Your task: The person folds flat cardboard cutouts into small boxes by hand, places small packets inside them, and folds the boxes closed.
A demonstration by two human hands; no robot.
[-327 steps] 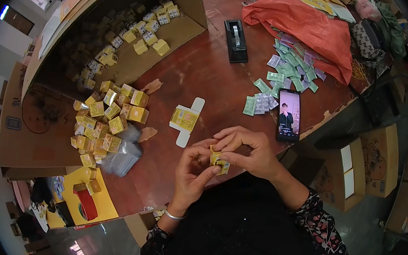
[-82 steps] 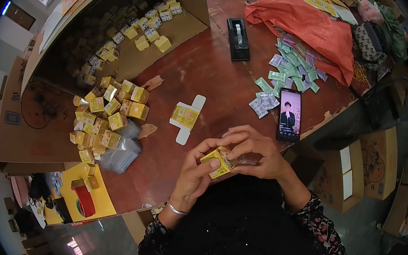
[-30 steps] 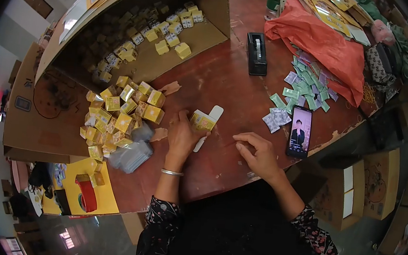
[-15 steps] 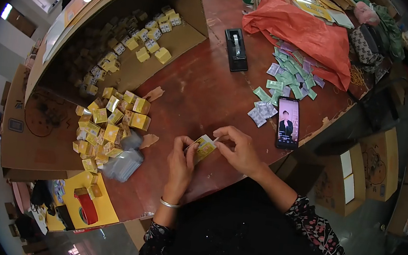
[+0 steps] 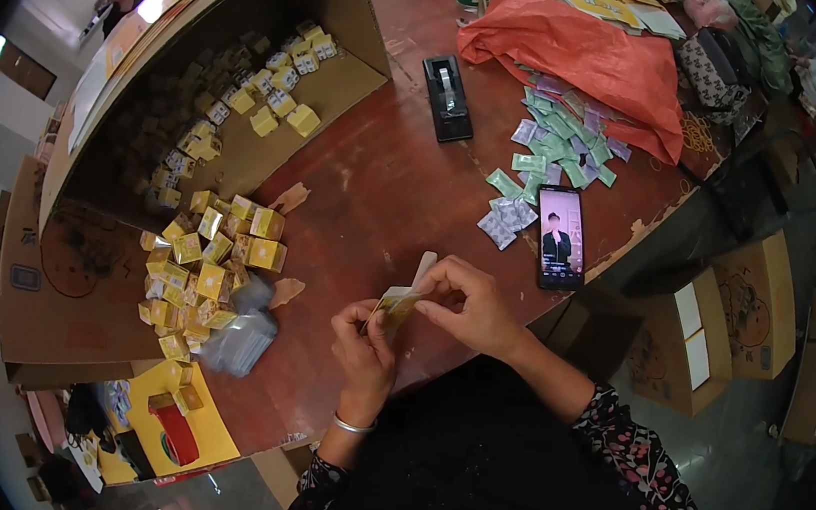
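A small yellow-and-white folding carton (image 5: pixel 392 308) is between my two hands above the table's near edge. My left hand (image 5: pixel 363 347) grips its lower left side between thumb and fingers. My right hand (image 5: pixel 467 307) pinches the upper right part, where a pale flap (image 5: pixel 423 270) sticks up. My right fingers cover part of the carton. Left of my hands lies a heap of finished-looking yellow boxes (image 5: pixel 212 281), with clear plastic bags (image 5: pixel 239 342) beside it.
A big cardboard box (image 5: pixel 340 96) on its side holds many small yellow boxes. Green and purple sachets (image 5: pixel 564 144) lie by an orange-red plastic bag (image 5: pixel 582 53). A phone (image 5: pixel 561 237) and a black tape dispenser (image 5: pixel 447 98) rest on the red table (image 5: pixel 365 190). Open cartons (image 5: pixel 668 355) stand at right.
The carton has tilted more upright, and a pale flap now stands out from its top. My right hand has closed in on it. The whole view has shifted slightly.
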